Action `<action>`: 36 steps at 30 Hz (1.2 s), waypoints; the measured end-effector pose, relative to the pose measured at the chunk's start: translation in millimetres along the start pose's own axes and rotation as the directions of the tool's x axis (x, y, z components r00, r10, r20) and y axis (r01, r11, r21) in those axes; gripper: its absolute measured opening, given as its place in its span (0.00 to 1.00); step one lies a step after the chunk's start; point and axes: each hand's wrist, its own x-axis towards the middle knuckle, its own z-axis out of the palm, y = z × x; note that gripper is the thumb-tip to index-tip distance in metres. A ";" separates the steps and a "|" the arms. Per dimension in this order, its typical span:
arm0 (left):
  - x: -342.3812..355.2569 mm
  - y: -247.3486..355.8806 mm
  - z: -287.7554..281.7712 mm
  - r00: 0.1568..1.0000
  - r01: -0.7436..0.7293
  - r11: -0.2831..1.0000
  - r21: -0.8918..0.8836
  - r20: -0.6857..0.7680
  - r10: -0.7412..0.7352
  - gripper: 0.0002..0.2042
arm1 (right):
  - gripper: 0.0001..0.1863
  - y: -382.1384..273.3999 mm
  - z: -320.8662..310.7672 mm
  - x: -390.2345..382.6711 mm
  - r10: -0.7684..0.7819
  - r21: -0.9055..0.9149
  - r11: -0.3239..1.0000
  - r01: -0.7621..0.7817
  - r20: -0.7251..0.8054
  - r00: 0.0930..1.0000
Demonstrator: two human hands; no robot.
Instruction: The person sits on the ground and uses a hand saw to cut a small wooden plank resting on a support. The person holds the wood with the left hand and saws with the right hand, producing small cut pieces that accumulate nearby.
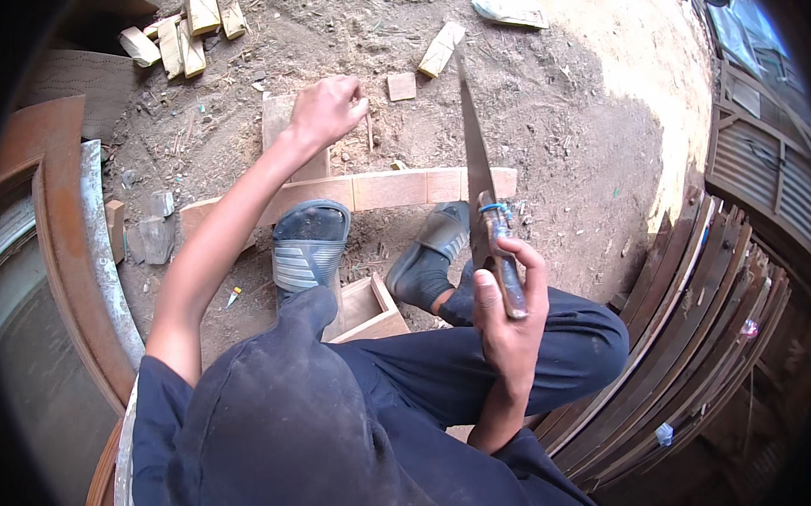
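Observation:
My left hand is closed above a light board, its fingers curled near a thin stick; I cannot make out what it holds, if anything. My right hand grips the worn handle of a handsaw, whose blade points up and away from me. A pale wooden plank with thin cross lines lies crosswise by my sandalled left foot; my right foot is just behind it. An open wooden box sits between my legs.
Offcuts lie on the dirt ahead, with a small square block and another block. A wooden frame leans at left. Long boards are stacked at right, below a corrugated metal panel.

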 end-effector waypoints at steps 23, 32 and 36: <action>-7.0 41.9 -15.1 0.888 0.428 0.193 -0.883 0.450 0.090 0.27 | 0.20 33.8 -44.4 -36.9 0.157 0.382 0.918 -0.109 -0.098 0.983; -102.2 50.9 -13.6 0.987 -0.160 0.985 -0.068 -0.022 0.159 0.30 | 0.26 37.0 -36.9 -65.8 0.060 0.501 0.865 0.005 -0.113 0.992; -116.4 48.1 22.2 0.962 -0.273 0.950 0.151 0.024 0.272 0.32 | 0.30 71.7 -7.6 -71.8 -0.018 0.321 0.944 0.076 -0.179 0.984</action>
